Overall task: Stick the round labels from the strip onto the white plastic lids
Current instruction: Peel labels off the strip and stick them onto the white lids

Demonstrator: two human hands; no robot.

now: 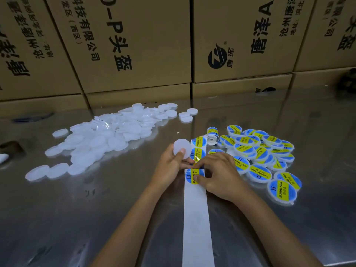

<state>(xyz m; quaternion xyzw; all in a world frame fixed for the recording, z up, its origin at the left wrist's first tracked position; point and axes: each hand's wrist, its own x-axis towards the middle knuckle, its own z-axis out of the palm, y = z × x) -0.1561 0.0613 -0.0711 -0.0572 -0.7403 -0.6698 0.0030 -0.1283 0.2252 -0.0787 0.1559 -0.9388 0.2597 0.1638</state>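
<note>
Polished steel, hazy with reflections, makes up the bench, and nearest the camera a white backing strip runs straight away from its near edge, bare of labels along this stretch. Two bare forearms reach in on either side of it. The right hand lies over the strip with curled fingers, its thumb and fingertips pinching the edge of a round blue-and-yellow label that sits on the strip. Just left of it, the left hand grips a plain white lid, tilted up off the bench, thumb across its face. Beyond the hands two more labels follow on the strip, which ends at a small label roll standing on its side.

Right of the strip lies a loose heap of labelled lids, overlapping, their stickers reading SOLDERING PASTE. Left and farther back spreads a wide pile of unlabelled lids, translucent white, thinning into single pieces toward the near left; three strays sit apart at its far right end.

The bench carries on back to a wall of stacked brown cardboard cartons printed with large black Chinese characters and a round black logo, their shapes mirrored dimly in the metal. A dark, blurred object sits at the far right edge; I cannot tell what it is
</note>
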